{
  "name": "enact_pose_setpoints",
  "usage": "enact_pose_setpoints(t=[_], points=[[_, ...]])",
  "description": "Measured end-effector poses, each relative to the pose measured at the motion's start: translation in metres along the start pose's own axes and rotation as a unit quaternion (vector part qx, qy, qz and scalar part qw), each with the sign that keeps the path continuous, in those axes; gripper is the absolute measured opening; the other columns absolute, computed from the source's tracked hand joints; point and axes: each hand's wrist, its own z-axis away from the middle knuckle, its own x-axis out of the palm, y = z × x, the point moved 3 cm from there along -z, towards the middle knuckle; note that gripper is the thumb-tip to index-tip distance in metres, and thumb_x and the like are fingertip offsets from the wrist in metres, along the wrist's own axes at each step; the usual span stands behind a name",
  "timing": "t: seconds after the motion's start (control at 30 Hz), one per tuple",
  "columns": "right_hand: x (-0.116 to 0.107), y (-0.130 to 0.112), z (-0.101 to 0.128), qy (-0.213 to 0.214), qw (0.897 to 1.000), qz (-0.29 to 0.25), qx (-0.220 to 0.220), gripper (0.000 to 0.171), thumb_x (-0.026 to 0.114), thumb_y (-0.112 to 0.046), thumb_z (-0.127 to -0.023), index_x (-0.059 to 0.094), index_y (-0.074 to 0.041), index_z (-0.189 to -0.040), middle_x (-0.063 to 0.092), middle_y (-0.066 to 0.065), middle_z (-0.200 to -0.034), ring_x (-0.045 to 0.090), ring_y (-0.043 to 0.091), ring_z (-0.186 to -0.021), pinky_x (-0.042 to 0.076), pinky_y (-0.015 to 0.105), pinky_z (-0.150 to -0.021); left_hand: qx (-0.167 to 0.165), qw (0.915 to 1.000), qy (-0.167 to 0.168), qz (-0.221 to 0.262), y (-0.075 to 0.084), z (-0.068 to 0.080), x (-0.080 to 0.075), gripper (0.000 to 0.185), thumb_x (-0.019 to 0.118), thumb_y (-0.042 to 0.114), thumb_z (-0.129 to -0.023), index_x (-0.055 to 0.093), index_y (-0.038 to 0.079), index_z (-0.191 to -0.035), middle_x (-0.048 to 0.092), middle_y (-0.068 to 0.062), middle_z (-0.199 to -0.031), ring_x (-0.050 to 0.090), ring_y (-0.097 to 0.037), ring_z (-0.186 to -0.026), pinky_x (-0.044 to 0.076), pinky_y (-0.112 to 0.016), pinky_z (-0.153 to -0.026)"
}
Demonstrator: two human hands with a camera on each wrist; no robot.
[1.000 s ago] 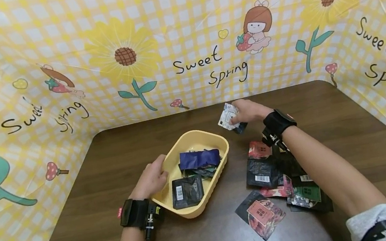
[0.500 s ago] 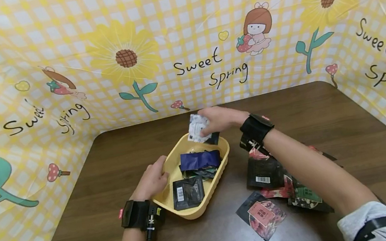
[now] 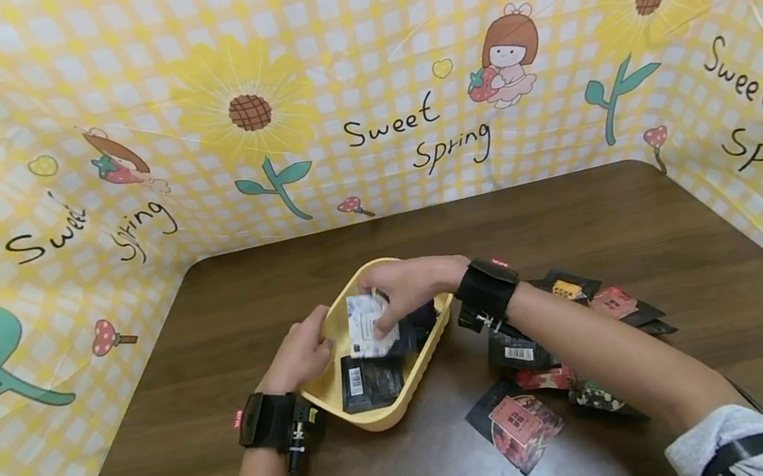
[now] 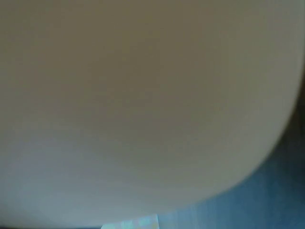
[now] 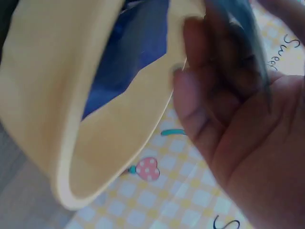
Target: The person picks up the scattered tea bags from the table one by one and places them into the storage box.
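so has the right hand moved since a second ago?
Yes. The right hand, pinching a white packet, went left from the table's far side to over the yellow tray.

- A blurred pale surface is filling nearly the whole left wrist view; nothing there is telling what it is.
- The right hand [image 3: 408, 292] is covering the blue packet [image 5: 128, 62] in the yellow tray [image 3: 380, 417].
- The forearm is hiding packets at 3 o'clock of the tray.

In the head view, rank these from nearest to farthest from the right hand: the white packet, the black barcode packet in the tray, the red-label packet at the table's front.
1. The white packet, pinched in the right hand over the yellow tray.
2. The black barcode packet, just below the hand, inside the tray.
3. The red-label packet, on the table right of the tray, nearest the camera.
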Motion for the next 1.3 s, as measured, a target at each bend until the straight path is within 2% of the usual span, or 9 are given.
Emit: enact_pose_setpoints(t=[0.07,0.17,0.3,0.47,0.73,0.87,1.07,1.17,1.3], points=[[0.0,0.005,0.002,0.013,1.0,0.014,0.021,0.055,0.072,-0.043,-0.082,0.052,-0.011,-0.122,0.066,0.005,-0.108,0.061,0.011,-0.092,0.049,0.025,-0.08,-0.007,1.0,-0.004,0.004,0.0,-0.001,0.001,0.037,0.052,0.003,-0.09,0.048,0.007,-0.127,0.064,-0.013,-0.094,0.06,-0.019,-0.074,0.048,-0.029,-0.062],[-0.002,0.013,0.007,0.037,0.997,0.031,0.056,0.073,0.064,-0.058,-0.082,0.043,-0.013,-0.136,0.059,0.01,-0.129,0.058,0.02,-0.116,0.047,0.033,-0.095,-0.015,0.9998,-0.009,0.009,0.001,-0.001,0.003,0.037,0.052,0.003,-0.091,0.048,0.008,-0.127,0.063,-0.013,-0.094,0.06,-0.018,-0.074,0.048,-0.028,-0.061],[-0.008,0.022,0.012,0.069,0.994,0.055,0.067,0.08,0.057,-0.063,-0.084,0.038,-0.014,-0.144,0.048,0.011,-0.143,0.046,0.026,-0.132,0.041,0.041,-0.106,-0.013,0.9997,-0.01,0.015,0.002,-0.002,0.004,0.038,0.051,0.002,-0.09,0.048,0.008,-0.128,0.064,-0.014,-0.093,0.06,-0.018,-0.073,0.049,-0.028,-0.059],[-0.013,0.03,0.021,0.094,0.989,0.089,0.073,0.083,0.055,-0.064,-0.084,0.036,-0.013,-0.147,0.043,0.01,-0.148,0.04,0.025,-0.138,0.036,0.041,-0.111,-0.001,0.9998,-0.008,0.019,0.004,-0.003,0.005,0.039,0.05,0.001,-0.089,0.048,0.007,-0.128,0.064,-0.015,-0.093,0.061,-0.018,-0.073,0.05,-0.029,-0.058],[-0.022,0.053,0.051,0.11,0.986,0.089,0.086,0.08,0.057,-0.059,-0.086,0.037,-0.01,-0.146,0.045,0.012,-0.146,0.042,0.028,-0.136,0.037,0.043,-0.11,0.002,0.9998,-0.008,0.018,0.005,-0.005,0.003,0.037,0.049,0.002,-0.09,0.047,0.006,-0.127,0.063,-0.015,-0.093,0.061,-0.019,-0.073,0.05,-0.029,-0.059],[-0.024,0.072,0.074,0.107,0.984,0.081,0.118,0.084,0.058,-0.061,-0.085,0.034,-0.011,-0.148,0.039,0.013,-0.15,0.035,0.031,-0.141,0.033,0.048,-0.112,-0.003,0.9998,-0.01,0.015,0.003,-0.004,0.002,0.038,0.049,0.001,-0.09,0.046,0.005,-0.128,0.064,-0.016,-0.093,0.061,-0.019,-0.073,0.05,-0.029,-0.058],[-0.024,0.102,0.109,0.108,0.977,0.062,0.173,0.086,0.062,-0.061,-0.082,0.033,-0.013,-0.148,0.037,0.015,-0.151,0.031,0.036,-0.142,0.031,0.053,-0.111,-0.006,0.9998,-0.004,0.018,0.001,-0.002,0.002,0.038,0.048,0.0,-0.09,0.047,0.005,-0.128,0.064,-0.017,-0.094,0.06,-0.019,-0.073,0.05,-0.029,-0.058],[-0.021,0.113,0.124,0.095,0.972,0.068,0.201,0.088,0.063,-0.062,-0.081,0.035,-0.012,-0.147,0.036,0.017,-0.151,0.031,0.038,-0.141,0.032,0.055,-0.11,-0.004,0.9998,-0.004,0.021,0.0,-0.002,0.002,0.037,0.048,0.0,-0.09,0.047,0.005,-0.127,0.063,-0.017,-0.094,0.06,-0.02,-0.073,0.049,-0.029,-0.058],[-0.015,0.121,0.135,0.078,0.967,0.1,0.223,0.089,0.066,-0.064,-0.077,0.04,-0.01,-0.144,0.041,0.019,-0.147,0.038,0.039,-0.136,0.038,0.057,-0.103,-0.002,0.9996,-0.009,0.027,0.001,-0.002,0.003,0.037,0.048,0.0,-0.09,0.047,0.004,-0.127,0.063,-0.018,-0.094,0.06,-0.02,-0.073,0.049,-0.03,-0.057]])
